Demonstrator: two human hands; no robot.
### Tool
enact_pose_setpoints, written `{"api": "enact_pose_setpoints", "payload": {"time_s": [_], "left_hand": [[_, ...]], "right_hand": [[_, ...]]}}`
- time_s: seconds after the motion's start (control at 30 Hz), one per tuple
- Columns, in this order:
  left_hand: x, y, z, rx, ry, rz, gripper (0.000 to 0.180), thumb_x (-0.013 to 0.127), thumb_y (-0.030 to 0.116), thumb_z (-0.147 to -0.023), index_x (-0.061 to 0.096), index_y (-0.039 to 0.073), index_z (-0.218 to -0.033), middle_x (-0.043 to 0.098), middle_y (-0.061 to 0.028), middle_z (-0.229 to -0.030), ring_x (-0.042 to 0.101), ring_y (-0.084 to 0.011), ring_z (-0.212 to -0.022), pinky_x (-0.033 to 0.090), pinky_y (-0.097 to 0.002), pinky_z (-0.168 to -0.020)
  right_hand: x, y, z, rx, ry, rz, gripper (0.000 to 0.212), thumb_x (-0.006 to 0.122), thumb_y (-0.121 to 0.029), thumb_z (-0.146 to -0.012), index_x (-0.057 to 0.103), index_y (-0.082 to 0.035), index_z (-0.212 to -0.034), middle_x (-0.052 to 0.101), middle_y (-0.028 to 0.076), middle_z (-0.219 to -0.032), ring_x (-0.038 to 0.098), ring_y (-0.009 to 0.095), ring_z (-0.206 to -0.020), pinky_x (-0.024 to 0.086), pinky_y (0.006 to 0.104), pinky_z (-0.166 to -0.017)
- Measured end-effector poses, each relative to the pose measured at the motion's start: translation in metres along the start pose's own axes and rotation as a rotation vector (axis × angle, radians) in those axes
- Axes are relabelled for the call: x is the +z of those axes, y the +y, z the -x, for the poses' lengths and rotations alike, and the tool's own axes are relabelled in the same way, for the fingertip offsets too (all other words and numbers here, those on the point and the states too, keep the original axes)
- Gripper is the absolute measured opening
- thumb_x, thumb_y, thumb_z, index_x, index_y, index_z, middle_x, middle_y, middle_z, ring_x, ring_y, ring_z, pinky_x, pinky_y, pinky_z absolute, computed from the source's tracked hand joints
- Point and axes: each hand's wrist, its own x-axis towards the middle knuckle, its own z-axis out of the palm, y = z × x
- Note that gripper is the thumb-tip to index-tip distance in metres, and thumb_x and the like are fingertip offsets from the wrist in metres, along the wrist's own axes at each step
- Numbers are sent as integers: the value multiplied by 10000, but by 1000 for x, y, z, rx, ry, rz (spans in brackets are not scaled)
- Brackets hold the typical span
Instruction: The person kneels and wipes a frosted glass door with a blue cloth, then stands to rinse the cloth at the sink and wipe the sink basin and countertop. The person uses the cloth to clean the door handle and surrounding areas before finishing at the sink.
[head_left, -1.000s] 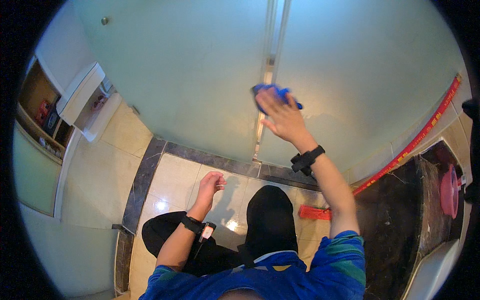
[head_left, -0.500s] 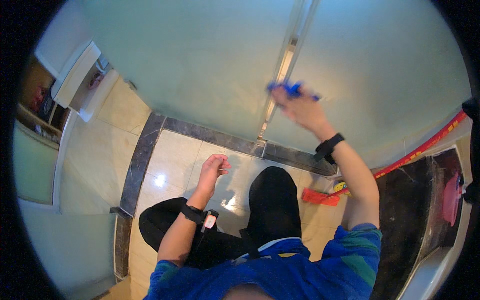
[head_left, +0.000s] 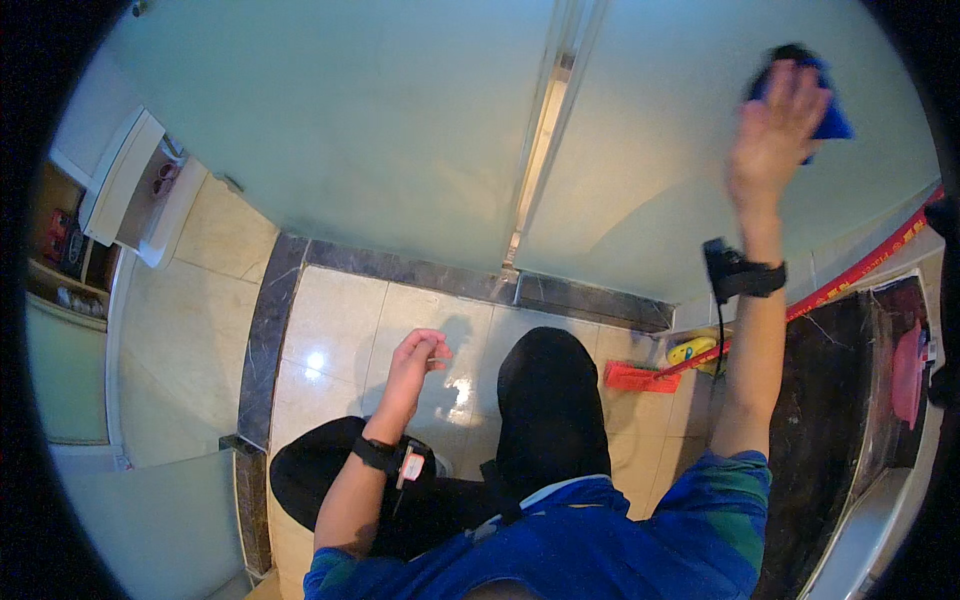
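Note:
A blue cloth [head_left: 830, 118] is pressed against the right part of a frosted glass panel [head_left: 660, 130], at the upper right. My right hand [head_left: 775, 135] lies over it with long, outstretched fingers, holding it to the glass; the hand is slightly blurred. Part of the cloth sticks out to the right of the fingers, with a darker part above them. My left hand [head_left: 418, 355] hovers over the floor tiles in front of my bent knees, its fingers loosely curled and nothing visible in them.
A metal-edged upright strip [head_left: 540, 140] divides the glass. Dark stone curbs [head_left: 400, 268] run along its foot. At right, a red broom [head_left: 642, 377] leans by a yellow object [head_left: 690, 349] and a dark ledge [head_left: 810, 440]. A pink item [head_left: 908, 375] stands farther right.
My right hand has slid the blue cloth from beside the metal strip up and to the right across the glass. My left hand has dropped slightly, and the view has shifted a little.

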Motion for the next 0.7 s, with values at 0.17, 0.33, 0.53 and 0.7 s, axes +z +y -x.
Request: {"api": "enact_pose_setpoints", "payload": {"time_s": [0.17, 0.33, 0.53, 0.7], "left_hand": [[-3, 0, -6, 19, 21, 10, 165, 483, 194, -936, 584, 71, -982, 619, -33, -845, 620, -143, -830, 470, -268, -735], [-3, -9, -8, 12, 35, -24, 166, 485, 199, -940, 582, 68, -975, 616, -34, -831, 620, -141, -820, 475, -268, -717], [-6, -10, 8, -51, -42, -100, 161, 494, 213, -936, 579, 83, -978, 611, -34, -820, 618, -157, -795, 477, -276, -709], [-3, -8, -4, -44, -38, -134, 175, 481, 220, -938, 570, 81, -995, 607, -30, -818, 621, -161, -838, 478, -289, -722]], "right_hand": [[12, -7, 58, 95, -280, 213, 571, 452, -355, -922, 277, -325, -1465, 137, 37, -1566, 84, 348, -1433, 76, 687, -1039], [25, -61, 240, -322, -1334, -286, 631, 437, -78, -869, 314, -385, -1407, 597, 46, -1170, 568, 282, -1085, 500, 410, -894], [4, -34, 186, 391, -1332, -280, 298, 490, -408, -913, 610, -315, -1169, 604, 68, -1187, 572, 208, -1073, 386, 322, -997], [-27, 55, 34, 219, -39, 67, 562, 461, -334, -930, 311, -217, -1459, 194, 79, -1546, 135, 350, -1415, 121, 593, -1064]]}}
